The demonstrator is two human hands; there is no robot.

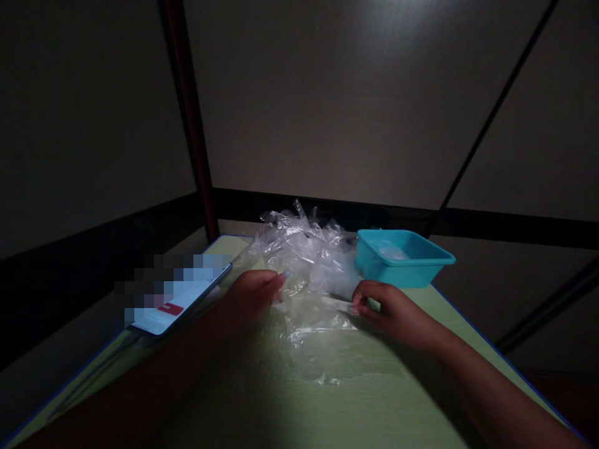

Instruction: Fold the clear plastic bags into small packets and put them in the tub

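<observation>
A clear plastic bag (318, 318) is stretched out over the green tabletop between my two hands. My left hand (253, 293) pinches its left edge between thumb and fingers. At the opposite side, my right hand (381, 308) has thumb and fingertips closed on the bag's upper right edge. Right behind it lies a crumpled heap of clear plastic bags (304, 243). A turquoise plastic basket (397, 274) stands beyond my right hand, with something clear and plastic-looking (393, 252) inside.
On the left, a tablet or phone (187, 299) with a lit screen rests at a slant near the table edge, part of it pixelated. The green table (262, 411) has blue edging. Dark-banded wall panels (327, 112) rise behind it. The room is dim.
</observation>
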